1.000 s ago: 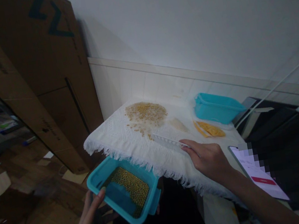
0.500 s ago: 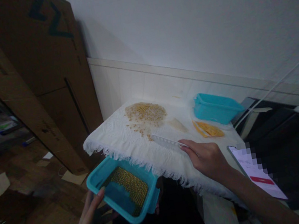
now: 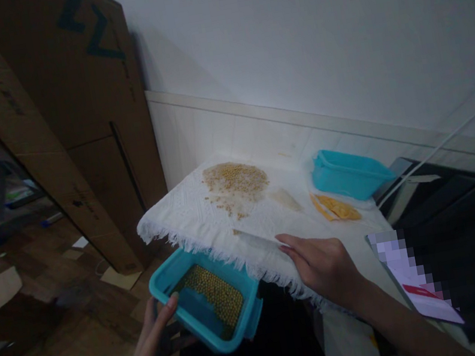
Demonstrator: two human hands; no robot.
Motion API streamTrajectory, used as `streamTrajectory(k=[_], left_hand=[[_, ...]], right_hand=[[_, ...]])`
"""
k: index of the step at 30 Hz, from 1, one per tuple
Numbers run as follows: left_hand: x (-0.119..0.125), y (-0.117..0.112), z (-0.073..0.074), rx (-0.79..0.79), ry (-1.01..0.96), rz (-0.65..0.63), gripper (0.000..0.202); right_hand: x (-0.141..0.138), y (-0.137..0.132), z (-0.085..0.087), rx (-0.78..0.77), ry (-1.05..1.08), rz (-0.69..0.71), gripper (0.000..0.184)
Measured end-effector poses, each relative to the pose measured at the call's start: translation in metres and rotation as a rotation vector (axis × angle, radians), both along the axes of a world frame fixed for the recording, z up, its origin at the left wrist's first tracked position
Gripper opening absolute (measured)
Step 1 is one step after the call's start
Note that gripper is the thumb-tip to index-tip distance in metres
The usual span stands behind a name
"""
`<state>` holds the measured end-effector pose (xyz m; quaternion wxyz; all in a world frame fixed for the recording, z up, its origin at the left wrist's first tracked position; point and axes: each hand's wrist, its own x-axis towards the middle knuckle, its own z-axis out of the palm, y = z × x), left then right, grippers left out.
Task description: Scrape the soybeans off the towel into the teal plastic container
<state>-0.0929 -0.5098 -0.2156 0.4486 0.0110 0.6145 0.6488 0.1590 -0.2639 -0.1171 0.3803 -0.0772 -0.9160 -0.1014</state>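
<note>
My left hand (image 3: 156, 331) grips the near left rim of a turquoise plastic container (image 3: 248, 316), held just below the table's front edge. Yellowish soybeans (image 3: 223, 296) lie along its right side. My right hand (image 3: 324, 260) is closed on one end of a thin white flat strip (image 3: 259, 240), seen nearly edge-on. Its far end touches or hovers over the white fringed cloth (image 3: 178, 206) near the front edge, with a few beans by its tip. A wide patch of soybeans (image 3: 234, 175) is spread on the cloth farther back, with stray ones trailing forward.
A second turquoise container (image 3: 349, 174) stands at the back right, with a crumpled yellow-orange piece (image 3: 336, 207) before it. A phone (image 3: 416, 281) lies at the right by a dark panel and white cables. A tall cardboard box (image 3: 84, 106) rises at the left.
The strip in my right hand has come toward the cloth's front edge, with a few beans ahead of it. My left hand still holds the container below the edge. The view has shifted slightly.
</note>
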Motion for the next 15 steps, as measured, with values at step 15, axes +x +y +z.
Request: streamTrajectory(k=[15], left_hand=[[0.006,0.001,0.012,-0.012,0.001,-0.007,0.103]], right_hand=[[0.003,-0.035,0.018,-0.108,-0.042,0.148,0.032]])
